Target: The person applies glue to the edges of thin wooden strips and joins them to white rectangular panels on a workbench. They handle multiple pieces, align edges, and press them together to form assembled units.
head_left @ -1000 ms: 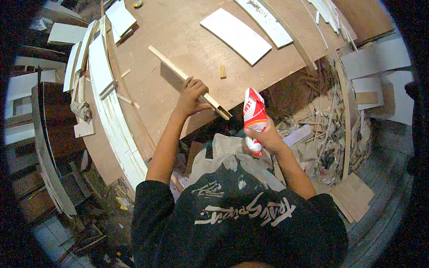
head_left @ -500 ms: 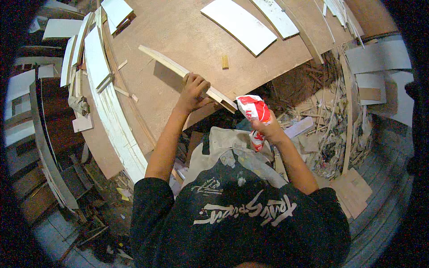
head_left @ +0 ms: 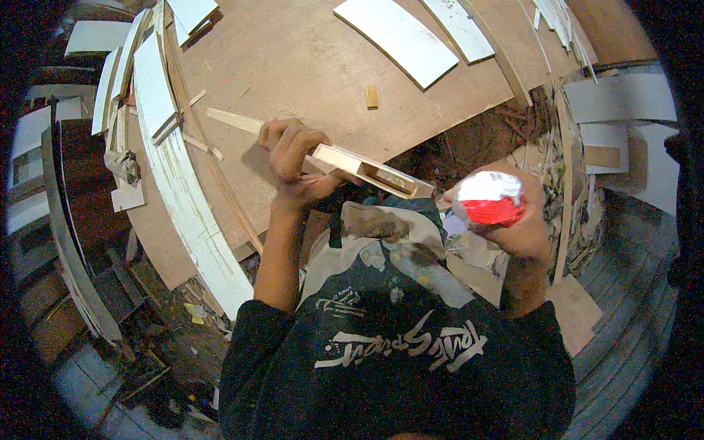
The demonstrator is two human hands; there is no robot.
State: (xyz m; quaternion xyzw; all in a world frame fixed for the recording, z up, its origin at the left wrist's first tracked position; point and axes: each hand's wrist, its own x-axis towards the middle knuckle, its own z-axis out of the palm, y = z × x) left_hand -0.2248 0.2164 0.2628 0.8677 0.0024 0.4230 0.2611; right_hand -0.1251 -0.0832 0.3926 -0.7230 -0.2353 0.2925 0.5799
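Observation:
My left hand [head_left: 293, 154] is closed around a long, narrow wooden piece [head_left: 343, 161], held up over the near edge of the worktable [head_left: 293, 59]. The end closest to me shows a hollow slot between its thin wooden walls; the far end slants away to the left above the tabletop. In my right hand [head_left: 529, 227] is a crumpled red and white plastic pouch [head_left: 493, 199], gripped to the right of the wood and apart from it. What the pouch contains cannot be seen. A small yellowish wood block [head_left: 372, 97] lies on the table beyond my hands.
White panels [head_left: 400, 40] lie at the table's far side. Long white boards [head_left: 187, 198] and thin wooden strips run along its left. A heap of scraps [head_left: 579, 235] fills the floor at right, with leaning pale boards [head_left: 623, 99] behind. More stacked boards [head_left: 77, 242] stand far left.
My right hand has drawn the pouch away from the wood's end, to the right. My left hand has shifted slightly left and turned the wood so its hollow slot shows more.

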